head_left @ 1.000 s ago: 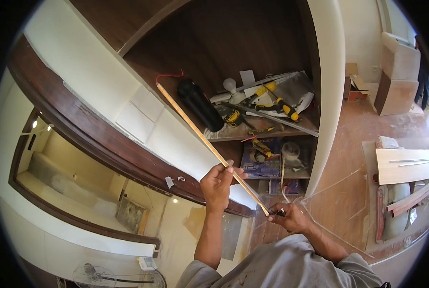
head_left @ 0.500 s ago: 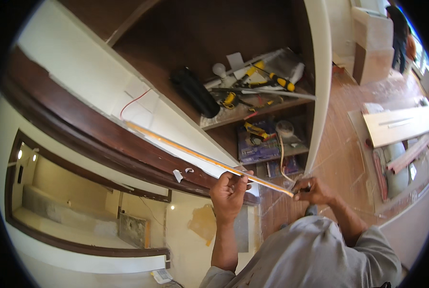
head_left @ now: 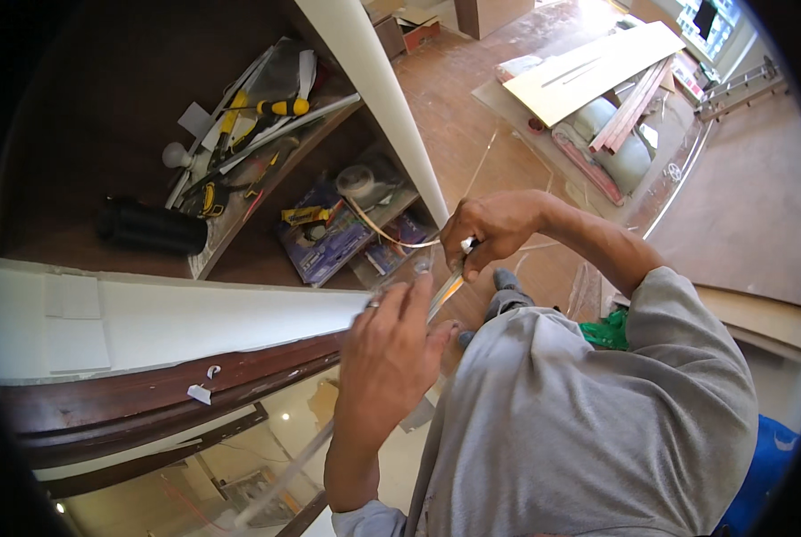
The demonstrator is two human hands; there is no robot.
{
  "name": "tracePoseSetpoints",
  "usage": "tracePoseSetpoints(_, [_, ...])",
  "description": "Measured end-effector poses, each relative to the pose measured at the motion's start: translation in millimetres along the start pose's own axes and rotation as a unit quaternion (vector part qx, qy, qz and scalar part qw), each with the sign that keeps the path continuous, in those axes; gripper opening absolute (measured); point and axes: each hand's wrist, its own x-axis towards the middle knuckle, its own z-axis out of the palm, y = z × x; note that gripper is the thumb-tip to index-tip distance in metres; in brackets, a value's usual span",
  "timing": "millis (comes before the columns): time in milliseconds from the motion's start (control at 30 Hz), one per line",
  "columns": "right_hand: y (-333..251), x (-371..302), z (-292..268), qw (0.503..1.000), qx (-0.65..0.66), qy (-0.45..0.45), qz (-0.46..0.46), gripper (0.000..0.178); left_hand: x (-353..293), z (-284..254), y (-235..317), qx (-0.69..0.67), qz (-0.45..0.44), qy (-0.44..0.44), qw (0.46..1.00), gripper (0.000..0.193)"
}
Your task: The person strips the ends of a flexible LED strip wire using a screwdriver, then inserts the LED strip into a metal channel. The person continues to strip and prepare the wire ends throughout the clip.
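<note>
Strip (head_left: 450, 288), slim and straight-edged, between two hands; length swung round.
Right hand (head_left: 492, 234): pinched closed on the strip's end. Left hand (head_left: 387, 345): fingers nearly straight, laid over the strip; grip beneath hidden, cannot tell. Since a moment ago, far end with thin red wire (head_left: 188, 501) turned from ahead-left of the left hand to below-left; by judgement, handling now centred on the end at the right hand. Strip: orange-yellow face, pale rims. Left of the left hand: smooth white panel (head_left: 194, 313), glossy dark moulding (head_left: 105, 394). Beyond it, ahead-left: dusty shelf (head_left: 226, 228), matt black cylinder (head_left: 149, 225), yellow-and-black screwdriver (head_left: 284, 107).
</note>
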Motion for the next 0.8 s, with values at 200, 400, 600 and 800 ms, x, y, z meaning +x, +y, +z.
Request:
tracePoseSetpoints(200, [30.0, -1.0, -14.0, 0.997, -0.071, -0.013, -0.028, 0.036, 39.9, 85.1, -35.8, -0.171, -0.118, -0.057, 0.976, 0.041])
tracePoseSetpoints(400, [68.4, -27.1, -38.2, 0.992, -0.006, 0.115, 0.044, 0.041, 44.9, 93.8, -51.7, -0.367, -0.260, -0.046, 0.892, 0.030])
tracePoseSetpoints(600, [110.0, -18.2, -23.0, 0.982, 0.161, 0.060, 0.077, 0.050, 60.2, 80.2, -38.4, -0.338, -0.315, -0.060, 0.885, 0.028])
tracePoseSetpoints(800, [105.9, -5.3, -32.2, 0.985, 0.157, -0.010, 0.069, 0.048, 64.7, 84.2, -32.4, -0.329, -0.338, -0.046, 0.881, 0.032])
